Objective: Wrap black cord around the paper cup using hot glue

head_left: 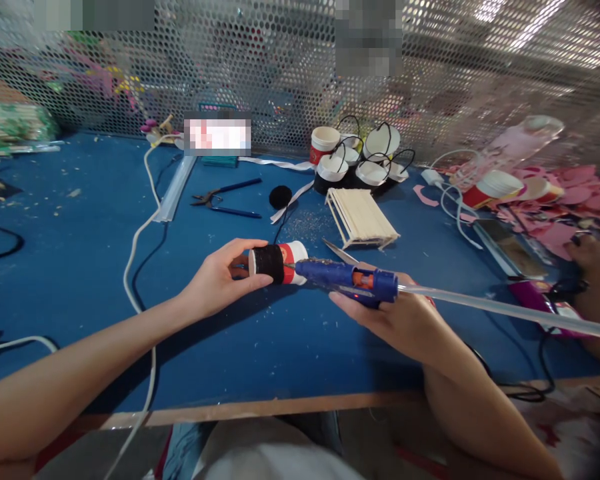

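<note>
My left hand (219,277) grips a paper cup (280,262) lying on its side above the blue table (80,267); the cup's bottom half is wrapped in black yarn, its top is red and white. My right hand (397,319) holds a blue hot glue gun (353,279) with a long clear glue stick (510,310) sticking out of its back to the right. The gun's nozzle touches the cup at the edge of the black wrapping. A thin black strand runs from the cup up to a black yarn ball (280,196).
Blue-handled pliers (225,199), a stick-built frame (363,217), several cups with black handles (365,160), pink cut-outs (565,200), a phone (505,245), white cables (140,267) and a perforated metal screen (280,67) behind. Another person's hand (593,257) rests at the right edge.
</note>
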The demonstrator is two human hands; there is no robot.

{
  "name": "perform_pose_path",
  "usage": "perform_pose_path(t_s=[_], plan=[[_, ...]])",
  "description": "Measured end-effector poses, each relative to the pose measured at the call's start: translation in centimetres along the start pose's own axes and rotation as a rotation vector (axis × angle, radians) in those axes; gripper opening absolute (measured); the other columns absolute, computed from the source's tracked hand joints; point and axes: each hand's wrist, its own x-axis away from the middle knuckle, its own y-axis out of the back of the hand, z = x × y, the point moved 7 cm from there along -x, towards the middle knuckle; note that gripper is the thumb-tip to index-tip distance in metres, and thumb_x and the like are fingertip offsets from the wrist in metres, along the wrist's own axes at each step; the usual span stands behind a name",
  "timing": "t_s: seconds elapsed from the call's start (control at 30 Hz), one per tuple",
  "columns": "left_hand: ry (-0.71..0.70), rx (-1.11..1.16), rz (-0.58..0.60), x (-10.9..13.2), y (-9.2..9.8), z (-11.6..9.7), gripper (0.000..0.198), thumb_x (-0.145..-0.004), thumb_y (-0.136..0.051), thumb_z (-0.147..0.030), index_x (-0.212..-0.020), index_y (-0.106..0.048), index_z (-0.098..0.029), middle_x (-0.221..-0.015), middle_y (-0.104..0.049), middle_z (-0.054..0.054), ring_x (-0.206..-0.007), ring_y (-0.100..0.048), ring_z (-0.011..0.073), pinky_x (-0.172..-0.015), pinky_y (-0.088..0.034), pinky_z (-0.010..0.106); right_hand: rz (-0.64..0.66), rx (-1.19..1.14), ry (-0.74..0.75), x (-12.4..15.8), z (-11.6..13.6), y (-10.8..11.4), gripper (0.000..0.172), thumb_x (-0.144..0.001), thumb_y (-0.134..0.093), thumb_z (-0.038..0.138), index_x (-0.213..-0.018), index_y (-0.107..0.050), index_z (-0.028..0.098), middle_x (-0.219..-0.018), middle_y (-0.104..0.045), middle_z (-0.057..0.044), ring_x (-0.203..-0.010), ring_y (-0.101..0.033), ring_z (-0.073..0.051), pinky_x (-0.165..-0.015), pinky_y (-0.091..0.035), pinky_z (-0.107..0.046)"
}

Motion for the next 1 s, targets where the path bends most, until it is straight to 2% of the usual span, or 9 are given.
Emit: perform_pose_path(t_s=[0.17, 0.3, 0.5, 0.63, 0.73, 0.87, 1.0], plan=[[0.063, 0.023, -0.007, -0.1, 0.1, 0.1, 0.051, -0.071, -0.068, -0.037, -0.116, -0.052, -0.018, -0.105, -0.061, 0.008, -0.083, -0.064, 0.0185, -0.071, -0.057, 0.034, 0.063, 0.02, 0.0, 0.0, 0.3, -0.1, 0.019, -0.08, -0.055, 0.039, -0.074, -0.057, 0.021, -0.063, -0.057, 0.003, -0.056, -0.052, -0.011, -0.057, -0.043, -0.023], [0.021, -0.005, -0.006, -0.1, 0.1, -0.1, 0.051, -0.071, -0.069, -0.036, -0.116, -0.052, -0.018, -0.107, -0.06, 0.008, -0.084, -0.063, 0.0179, -0.072, -0.057, 0.034, 0.067, -0.01, -0.01, -0.1, 0.2, -0.3, 0.018, -0.081, -0.055, 0.038, -0.073, -0.056, 0.021, -0.06, -0.057, 0.003, -0.053, -0.051, -0.011, -0.054, -0.042, -0.023], [-0.178, -0.088, 0.008, 0.2, -0.1, -1.1, 0.048, -0.072, -0.07, -0.03, -0.116, -0.053, -0.02, -0.116, -0.053, 0.009, -0.097, -0.06, 0.0186, -0.079, -0.056, 0.032, -0.016, 0.006, 0.047, -0.1, 0.0, -0.1, 0.014, -0.081, -0.056, 0.035, -0.078, -0.059, 0.022, -0.063, -0.061, 0.003, -0.054, -0.056, -0.012, -0.055, -0.045, -0.023], [-0.292, -0.178, 0.017, 0.5, -0.3, -1.8, 0.048, -0.074, -0.069, -0.028, -0.118, -0.053, -0.021, -0.119, -0.052, 0.01, -0.109, -0.055, 0.0211, -0.082, -0.056, 0.032, -0.043, 0.113, 0.129, -0.2, 0.6, 0.1, 0.024, -0.086, -0.046, 0.035, -0.079, -0.065, 0.022, -0.064, -0.064, 0.0, -0.058, -0.06, -0.014, -0.055, -0.047, -0.024], [-0.391, -0.266, 0.023, 0.9, -0.5, -2.3, 0.049, -0.075, -0.068, -0.027, -0.12, -0.051, -0.021, -0.12, -0.052, 0.011, -0.112, -0.053, 0.0222, -0.085, -0.055, 0.034, -0.101, 0.274, 0.24, -0.1, 1.0, 0.4, 0.028, -0.087, -0.043, 0.031, -0.079, -0.069, 0.023, -0.066, -0.066, -0.003, -0.069, -0.065, -0.018, -0.06, -0.049, -0.026], [-0.501, -0.43, 0.028, 1.3, -0.8, -3.0, 0.048, -0.077, -0.066, -0.027, -0.122, -0.05, -0.021, -0.122, -0.053, 0.012, -0.114, -0.052, 0.0235, -0.095, -0.048, 0.04, -0.098, 0.514, 0.426, 0.1, 1.5, -0.3, 0.026, -0.083, -0.046, 0.021, -0.085, -0.072, 0.024, -0.055, -0.063, -0.004, -0.081, -0.066, -0.025, -0.066, -0.051, -0.033], [-0.548, -0.531, 0.059, 1.6, -1.2, -3.4, 0.043, -0.08, -0.062, -0.026, -0.121, -0.05, -0.02, -0.124, -0.052, 0.013, -0.115, -0.052, 0.0237, -0.096, -0.046, 0.039, -0.064, 0.576, 0.473, -0.2, 1.8, -0.7, 0.031, -0.082, -0.043, 0.015, -0.088, -0.072, 0.025, -0.043, -0.054, -0.003, -0.074, -0.066, -0.027, -0.062, -0.05, -0.036]])
